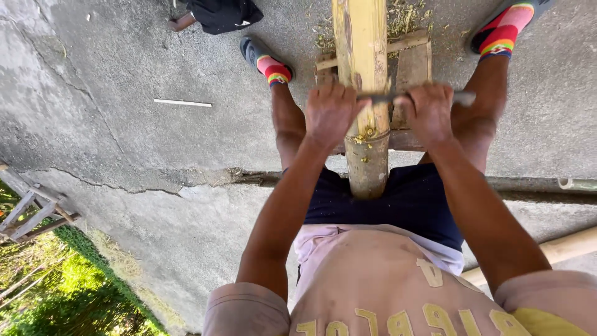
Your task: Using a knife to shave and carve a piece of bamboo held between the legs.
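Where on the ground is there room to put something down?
Bare concrete lies left of the bamboo pole, around a thin white stick. It is crowded at the wooden stand, where both hands, left hand and right hand, grip a blade amid shavings.

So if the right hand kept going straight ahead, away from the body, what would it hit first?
Probably the wooden rest under the bamboo pole. The right hand, gripping the blade handle, sits just before it, though depth is hard to judge.

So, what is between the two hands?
In the head view, the bamboo pole runs between the left hand and right hand; the blade they grip crosses it.
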